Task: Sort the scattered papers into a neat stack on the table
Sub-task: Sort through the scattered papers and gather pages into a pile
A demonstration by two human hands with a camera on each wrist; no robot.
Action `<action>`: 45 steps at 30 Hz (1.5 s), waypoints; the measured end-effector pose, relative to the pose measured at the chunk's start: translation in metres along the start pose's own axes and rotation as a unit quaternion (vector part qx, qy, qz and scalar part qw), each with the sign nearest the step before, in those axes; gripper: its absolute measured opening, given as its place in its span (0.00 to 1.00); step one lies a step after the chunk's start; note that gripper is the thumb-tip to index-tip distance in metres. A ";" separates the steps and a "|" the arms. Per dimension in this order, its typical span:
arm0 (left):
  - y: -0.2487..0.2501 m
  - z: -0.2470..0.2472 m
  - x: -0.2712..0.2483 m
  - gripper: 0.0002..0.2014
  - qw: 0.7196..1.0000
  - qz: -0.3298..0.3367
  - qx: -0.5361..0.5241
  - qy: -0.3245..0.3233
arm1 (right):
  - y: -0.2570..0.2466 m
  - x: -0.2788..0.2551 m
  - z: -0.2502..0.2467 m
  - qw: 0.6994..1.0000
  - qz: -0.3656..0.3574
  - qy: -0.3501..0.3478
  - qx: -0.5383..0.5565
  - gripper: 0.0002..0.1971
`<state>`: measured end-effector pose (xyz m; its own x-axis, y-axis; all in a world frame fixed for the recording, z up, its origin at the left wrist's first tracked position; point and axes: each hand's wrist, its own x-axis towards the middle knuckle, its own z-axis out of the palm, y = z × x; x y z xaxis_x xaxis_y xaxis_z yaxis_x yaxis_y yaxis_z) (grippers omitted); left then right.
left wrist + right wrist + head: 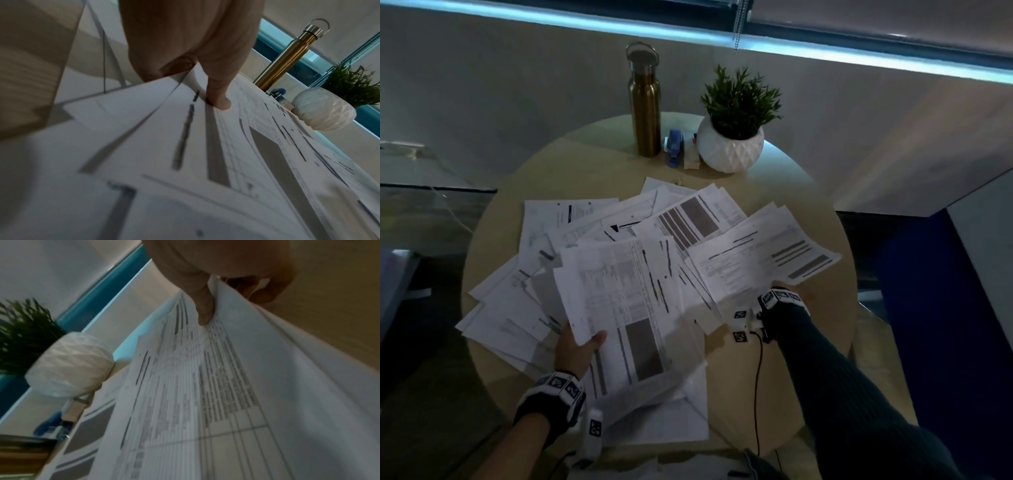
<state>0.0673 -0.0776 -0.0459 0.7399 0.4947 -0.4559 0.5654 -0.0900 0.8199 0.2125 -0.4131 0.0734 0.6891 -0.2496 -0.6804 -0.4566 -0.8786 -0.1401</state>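
White printed paper sheets (619,260) sprawl across our round wooden table (784,178); our left hand (577,353) and right hand (205,288) each pinch a bundle, which could fan apart and slide off the near edge.

No text, number, brand or label is legible in any view. The papers (619,281) carry printed tables, lines of small type and solid grey and black bars; all of it is too small or blurred to read. The sheet (205,386) in the right wrist view shows ruled columns of unreadable entries. The wrist bands (561,383) bear square black-and-white coded markers, not readable characters. The bottle (644,102) shows no lettering.
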 end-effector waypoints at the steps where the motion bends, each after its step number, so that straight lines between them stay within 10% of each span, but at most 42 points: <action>1: -0.001 -0.002 0.000 0.26 1.000 -0.002 0.002 0.004 | 0.000 -0.001 -0.001 1.000 0.004 0.005 -0.003 0.07; 4: -0.002 -0.003 -0.001 0.27 1.000 0.002 0.005 -0.010 | 0.021 0.003 -0.003 0.973 0.068 0.078 0.208 0.18; 8: 0.010 -0.004 -0.001 0.27 1.000 0.001 -0.022 -0.015 | 0.036 0.013 -0.016 0.809 0.085 0.225 0.536 0.21; 13: 0.029 -0.001 -0.020 0.26 0.998 0.030 -0.058 0.021 | 0.027 -0.003 -0.003 0.777 -0.060 0.148 0.609 0.13; 21: 0.100 0.002 -0.053 0.17 0.991 0.088 -0.094 -0.019 | -0.044 -0.032 0.058 0.849 -0.239 -0.039 0.470 0.10; 27: 0.112 0.009 -0.059 0.31 0.984 0.116 -0.098 -0.094 | -0.059 -0.049 0.061 0.819 -0.272 0.017 0.505 0.17; 35: 0.120 0.018 -0.078 0.38 0.979 0.156 -0.119 0.050 | -0.047 -0.090 0.047 0.745 -0.429 0.215 0.462 0.14; 39: 0.110 0.026 -0.079 0.46 0.992 0.108 -0.064 0.007 | -0.036 -0.082 0.078 0.798 -0.415 0.154 0.410 0.28; 45: 0.103 0.007 -0.057 0.32 0.987 0.130 -0.092 0.033 | -0.051 -0.062 0.074 0.831 -0.421 0.122 0.343 0.10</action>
<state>0.0858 -0.1216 0.0622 0.8228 0.5308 -0.2031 0.2791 -0.0661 0.9580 0.1510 -0.3225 0.0697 0.9822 0.1866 0.0202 0.0887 -0.3667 -0.9261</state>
